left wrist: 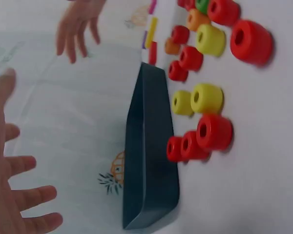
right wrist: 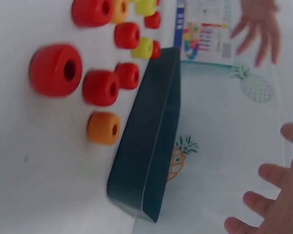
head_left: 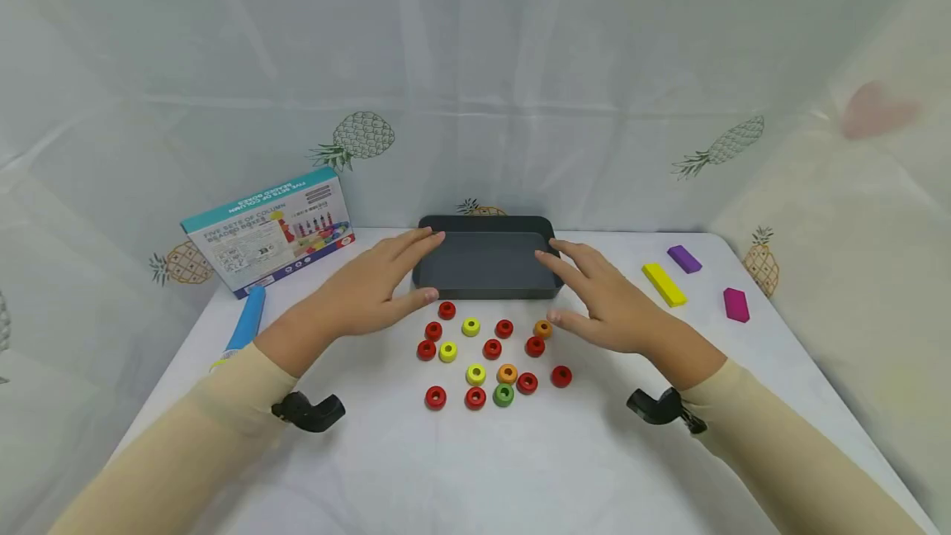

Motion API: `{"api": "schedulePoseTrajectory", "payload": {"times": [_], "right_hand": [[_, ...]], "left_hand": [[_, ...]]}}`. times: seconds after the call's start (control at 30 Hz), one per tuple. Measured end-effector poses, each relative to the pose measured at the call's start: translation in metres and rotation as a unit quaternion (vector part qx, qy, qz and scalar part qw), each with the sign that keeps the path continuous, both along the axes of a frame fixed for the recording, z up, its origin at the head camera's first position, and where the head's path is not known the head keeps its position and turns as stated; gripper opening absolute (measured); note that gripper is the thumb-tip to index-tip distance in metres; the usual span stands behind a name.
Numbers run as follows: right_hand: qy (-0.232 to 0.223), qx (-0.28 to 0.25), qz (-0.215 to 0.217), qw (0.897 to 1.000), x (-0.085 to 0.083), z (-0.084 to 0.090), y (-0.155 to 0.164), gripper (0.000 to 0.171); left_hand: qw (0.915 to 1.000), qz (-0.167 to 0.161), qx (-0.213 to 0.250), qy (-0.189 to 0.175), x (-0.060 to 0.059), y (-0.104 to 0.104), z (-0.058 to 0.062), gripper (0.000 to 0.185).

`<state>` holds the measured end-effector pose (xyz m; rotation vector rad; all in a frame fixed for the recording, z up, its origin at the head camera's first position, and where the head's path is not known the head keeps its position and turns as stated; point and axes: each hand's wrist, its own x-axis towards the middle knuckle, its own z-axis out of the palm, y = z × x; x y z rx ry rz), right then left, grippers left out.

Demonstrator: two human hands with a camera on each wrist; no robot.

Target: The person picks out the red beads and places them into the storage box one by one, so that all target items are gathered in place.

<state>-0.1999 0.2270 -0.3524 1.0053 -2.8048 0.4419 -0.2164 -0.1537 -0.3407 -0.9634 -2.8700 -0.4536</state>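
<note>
Soft, even light fills the head view, bright and diffuse, with no hard glare. Shadows are faint: a thin one lies under the dark tray and small ones beneath the beads near the middle of the table. Straight lines bow toward the picture edges, and a pink smear blurs the upper right. Both wrist views are softer; the near beads and fingers look out of focus.
</note>
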Motion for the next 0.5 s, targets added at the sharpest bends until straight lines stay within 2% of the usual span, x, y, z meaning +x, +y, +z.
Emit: {"api": "schedulePoseTrajectory", "payload": {"times": [0.07,0.1,0.13,0.2,0.27,0.33,0.37,0.43,0.5], "right_hand": [[-0.031,-0.029,-0.017,0.999,0.005,0.002,0.001,0.077],[-0.046,-0.044,-0.026,0.998,0.007,0.002,0.001,0.076],[-0.062,-0.056,-0.037,0.996,0.009,0.002,0.002,0.075],[-0.092,-0.08,-0.057,0.991,0.013,0.0,0.003,0.073],[-0.12,-0.101,-0.068,0.985,0.017,-0.002,0.005,0.07],[-0.147,-0.124,-0.072,0.979,0.02,-0.006,0.007,0.067],[-0.159,-0.134,-0.072,0.976,0.022,-0.008,0.008,0.065],[-0.179,-0.147,-0.072,0.97,0.025,-0.013,0.009,0.063],[-0.195,-0.154,-0.075,0.966,0.028,-0.019,0.01,0.062]], "left_hand": [[0.9944,0.023,0.082,-0.063,-0.006,0.0,-0.005,0.078],[0.987,0.039,0.123,-0.095,-0.01,0.0,-0.009,0.076],[0.9761,0.055,0.167,-0.127,-0.015,0.0,-0.013,0.073],[0.9442,0.092,0.252,-0.191,-0.027,-0.001,-0.022,0.064],[0.9057,0.133,0.321,-0.243,-0.041,-0.001,-0.031,0.058],[0.8677,0.173,0.371,-0.281,-0.054,-0.002,-0.038,0.054],[0.8535,0.192,0.386,-0.293,-0.061,-0.002,-0.041,0.054],[0.8366,0.223,0.395,-0.307,-0.073,-0.003,-0.047,0.055],[0.8306,0.244,0.391,-0.313,-0.084,-0.003,-0.052,0.056]]}}
